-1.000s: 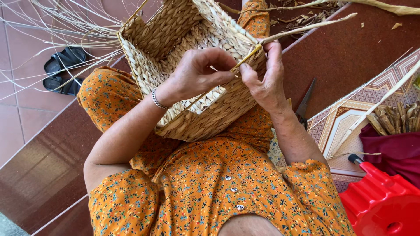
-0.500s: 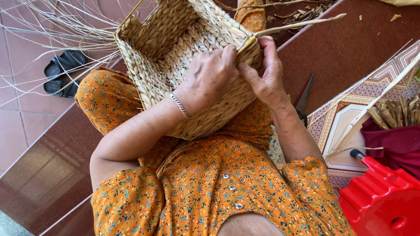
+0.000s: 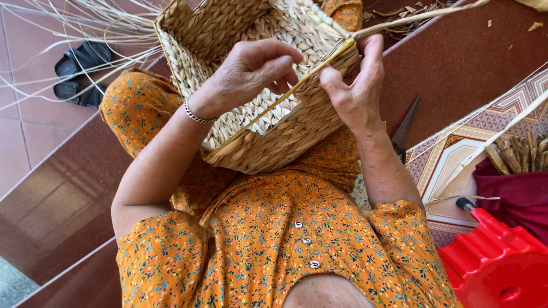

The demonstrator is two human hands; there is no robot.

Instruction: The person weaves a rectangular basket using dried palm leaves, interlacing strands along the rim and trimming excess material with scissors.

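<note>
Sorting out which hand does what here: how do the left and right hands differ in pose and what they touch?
The left hand reaches over the basket with fingers curled, pinching at the strand; the right hand grips the basket's rim, thumb along the strand. The left wrist wears a bracelet; the right wrist is bare. The left hand hovers above the opening; the right sits at the outer edge. Both work the same strand.
</note>
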